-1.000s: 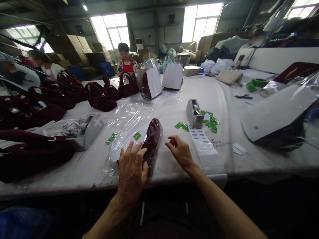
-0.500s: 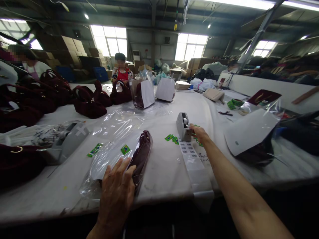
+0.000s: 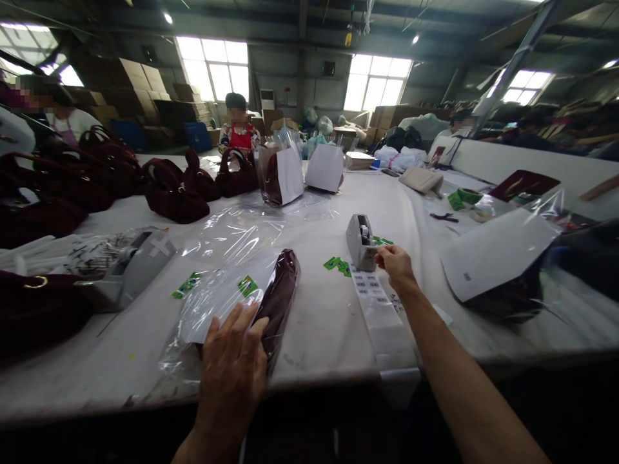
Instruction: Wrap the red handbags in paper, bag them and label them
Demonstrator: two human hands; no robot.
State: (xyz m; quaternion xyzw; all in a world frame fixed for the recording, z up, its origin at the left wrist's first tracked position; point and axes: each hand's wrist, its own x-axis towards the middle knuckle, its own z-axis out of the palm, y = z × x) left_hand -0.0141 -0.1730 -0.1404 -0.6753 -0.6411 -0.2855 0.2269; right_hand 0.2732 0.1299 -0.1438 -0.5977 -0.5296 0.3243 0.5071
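Note:
A dark red bag lies in clear plastic with white paper, a green packet on top. My left hand rests on it, fingers spread. My right hand has its fingers pinched together at the front end of a grey tape dispenser; what lies between the fingertips is too small to make out. A strip of printed labels runs from beside the dispenser over the table edge. More green packets lie left of the dispenser.
Dark red handbags stand along the left, near a second dispenser. A plastic-wrapped bag with white paper is on the right. Two more wrapped bags stand farther back. A person in a red apron is across the table.
My right hand's fingers have closed at the dispenser's front and its wrist has bent. My left hand stays on the wrapped bag. The whole view has shifted slightly.

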